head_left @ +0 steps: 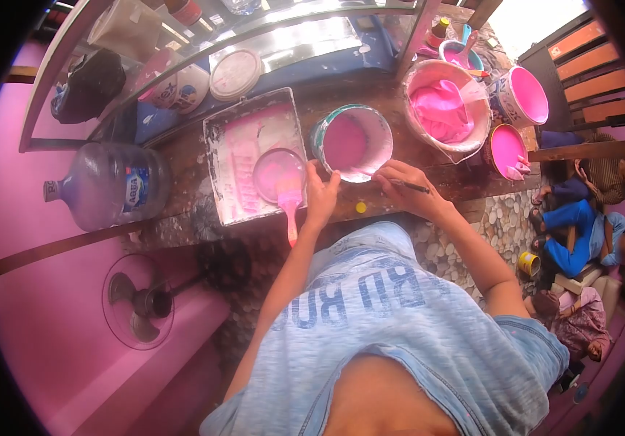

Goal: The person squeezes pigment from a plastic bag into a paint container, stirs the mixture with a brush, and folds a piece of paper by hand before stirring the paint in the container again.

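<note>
A round tub (376, 131) with white, paint-smeared walls and a teal rim holds pink paint. My left hand (323, 190) is closed on the near left side of its rim. My right hand (413, 187) touches the near right side of the rim, with a dark pen-like tool (416, 187) between its fingers. Left of the tub lies a paint tray (218, 174) streaked with pink. On the tray sit a round pink lid or dish (267, 171) and a brush (290, 211) with pink bristles, whose handle sticks out over the tray's near edge.
A large pink-stained bucket (484, 120), an open pink tub (527, 97) and a smaller paint can (498, 161) stand right. A water jug (102, 186) lies left, a glass-fronted case behind. People sit far right; a fan (151, 303) is lower left.
</note>
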Tool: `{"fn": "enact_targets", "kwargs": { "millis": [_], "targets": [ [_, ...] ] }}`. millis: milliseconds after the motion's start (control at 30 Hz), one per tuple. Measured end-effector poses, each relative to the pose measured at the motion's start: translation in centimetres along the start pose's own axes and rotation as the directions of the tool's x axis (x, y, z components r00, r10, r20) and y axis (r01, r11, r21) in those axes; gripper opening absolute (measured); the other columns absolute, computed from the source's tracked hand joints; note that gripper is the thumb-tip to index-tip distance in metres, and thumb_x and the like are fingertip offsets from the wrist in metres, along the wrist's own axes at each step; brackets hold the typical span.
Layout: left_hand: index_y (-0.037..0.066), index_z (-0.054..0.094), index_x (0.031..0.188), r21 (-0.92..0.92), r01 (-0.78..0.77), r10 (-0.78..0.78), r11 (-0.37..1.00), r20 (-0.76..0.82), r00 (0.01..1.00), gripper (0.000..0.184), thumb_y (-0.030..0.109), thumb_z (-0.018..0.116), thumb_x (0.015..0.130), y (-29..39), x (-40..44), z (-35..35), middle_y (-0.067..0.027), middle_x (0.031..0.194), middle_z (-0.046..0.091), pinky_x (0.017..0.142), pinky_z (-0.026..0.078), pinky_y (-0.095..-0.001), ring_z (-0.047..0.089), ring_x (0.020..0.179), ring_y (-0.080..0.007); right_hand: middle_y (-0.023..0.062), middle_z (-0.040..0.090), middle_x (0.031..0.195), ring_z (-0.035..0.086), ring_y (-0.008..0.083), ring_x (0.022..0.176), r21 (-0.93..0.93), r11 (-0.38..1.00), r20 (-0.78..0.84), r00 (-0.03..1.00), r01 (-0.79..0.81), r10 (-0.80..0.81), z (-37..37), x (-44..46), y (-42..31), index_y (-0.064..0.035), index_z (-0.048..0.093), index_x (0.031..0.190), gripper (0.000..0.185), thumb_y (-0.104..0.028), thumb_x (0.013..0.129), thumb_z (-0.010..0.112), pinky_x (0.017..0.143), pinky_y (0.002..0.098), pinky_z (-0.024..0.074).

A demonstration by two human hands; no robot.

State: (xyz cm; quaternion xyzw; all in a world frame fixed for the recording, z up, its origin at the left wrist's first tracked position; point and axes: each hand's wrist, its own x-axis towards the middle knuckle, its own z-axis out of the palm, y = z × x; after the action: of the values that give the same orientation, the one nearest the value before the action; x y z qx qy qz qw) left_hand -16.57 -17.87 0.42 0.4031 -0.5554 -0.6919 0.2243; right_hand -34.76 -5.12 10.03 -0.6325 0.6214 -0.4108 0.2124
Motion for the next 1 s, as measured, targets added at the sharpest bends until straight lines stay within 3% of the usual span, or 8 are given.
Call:
{"fn": "enact_targets", "kwargs": {
  "millis": [100,200,300,433,633,700,833,1000],
  "targets": [
    [0.000,0.038,0.120,0.003,-0.077,0.077,0.997,-0.051,0.996,0.039,0.013,0.062,0.091,0.6,0.1,0.7,-0.0144,0.102,0.056,0.057,0.053,-0.0275,0.061,0.076,-0.0159,0.0148,0.063,0.087,0.064,0.0311,0.078,-0.055,0.998,-0.095,0.995,-0.023,0.018,0.3,1.7,1.0,0.0018,0.063,0.095,0.009,-0.002,0.087,0.061,0.066,0.0379,0.0511],
    [0.002,0.032,0.123,0.083,0.030,-0.035,0.996,0.057,0.998,0.038,0.010,0.057,0.095,2.6,0.1,0.3,-0.0143,0.122,0.042,0.080,0.061,-0.0363,0.060,0.105,-0.0223,0.0154,0.062,0.086,0.063,0.0306,0.074,-0.035,0.999,-0.220,0.975,-0.017,0.009,-0.3,3.2,2.2,0.0017,0.063,0.094,0.007,-0.004,0.090,0.060,0.063,0.0367,0.0500],
    [0.001,0.033,0.122,0.016,0.027,-0.028,1.000,0.049,0.998,0.037,0.010,0.057,0.095,2.9,0.3,0.2,-0.0147,0.122,0.042,0.079,0.061,-0.0371,0.061,0.103,-0.0232,0.0146,0.060,0.083,0.061,0.0298,0.071,-0.042,0.998,-0.289,0.957,-0.044,0.030,-1.3,3.8,2.6,0.0021,0.062,0.094,0.007,-0.004,0.090,0.061,0.063,0.0370,0.0490],
    [0.000,0.033,0.120,-0.057,0.030,-0.028,0.998,0.032,0.999,0.036,0.010,0.056,0.095,3.4,0.6,-0.5,-0.0160,0.121,0.042,0.078,0.062,-0.0374,0.064,0.097,-0.0251,0.0146,0.060,0.083,0.061,0.0306,0.072,-0.159,0.987,-0.258,0.966,-0.033,-0.009,-1.4,2.0,3.9,0.0007,0.062,0.094,0.007,-0.005,0.091,0.059,0.062,0.0381,0.0486],
    [-0.001,0.033,0.121,-0.098,0.120,-0.121,0.988,-0.006,0.993,0.035,0.009,0.054,0.095,3.5,1.6,-1.5,-0.0189,0.114,0.049,0.069,0.062,-0.0347,0.065,0.090,-0.0243,0.0142,0.061,0.084,0.063,0.0304,0.074,0.015,0.991,-0.116,0.984,-0.133,0.134,-0.1,0.7,0.8,0.0004,0.062,0.095,0.009,-0.008,0.092,0.058,0.064,0.0392,0.0495],
    [-0.001,0.032,0.122,-0.172,0.154,-0.153,0.973,0.014,0.988,0.035,0.008,0.054,0.095,2.9,1.3,-1.0,-0.0190,0.115,0.048,0.069,0.062,-0.0351,0.064,0.092,-0.0243,0.0142,0.062,0.086,0.063,0.0300,0.077,0.069,0.994,-0.150,0.984,-0.088,0.098,0.3,1.4,0.9,0.0009,0.063,0.096,0.010,-0.007,0.092,0.058,0.066,0.0384,0.0497],
    [0.000,0.030,0.122,-0.252,0.166,-0.168,0.953,0.013,0.986,0.037,0.011,0.054,0.095,0.2,0.2,0.0,-0.0181,0.114,0.047,0.071,0.062,-0.0361,0.065,0.091,-0.0267,0.0152,0.061,0.086,0.062,0.0321,0.078,-0.121,0.985,-0.200,0.975,-0.122,0.096,-1.2,2.2,1.4,0.0009,0.064,0.097,0.010,-0.004,0.089,0.060,0.067,0.0386,0.0501],
    [-0.002,0.031,0.122,-0.286,0.201,-0.215,0.937,-0.017,0.977,0.036,0.007,0.053,0.094,0.3,-0.5,0.1,-0.0186,0.117,0.046,0.072,0.062,-0.0357,0.062,0.098,-0.0269,0.0152,0.061,0.087,0.062,0.0325,0.079,-0.052,0.997,-0.114,0.992,-0.056,0.050,0.0,1.4,2.3,0.0012,0.064,0.096,0.010,-0.005,0.089,0.061,0.069,0.0393,0.0501]
  ]
}}
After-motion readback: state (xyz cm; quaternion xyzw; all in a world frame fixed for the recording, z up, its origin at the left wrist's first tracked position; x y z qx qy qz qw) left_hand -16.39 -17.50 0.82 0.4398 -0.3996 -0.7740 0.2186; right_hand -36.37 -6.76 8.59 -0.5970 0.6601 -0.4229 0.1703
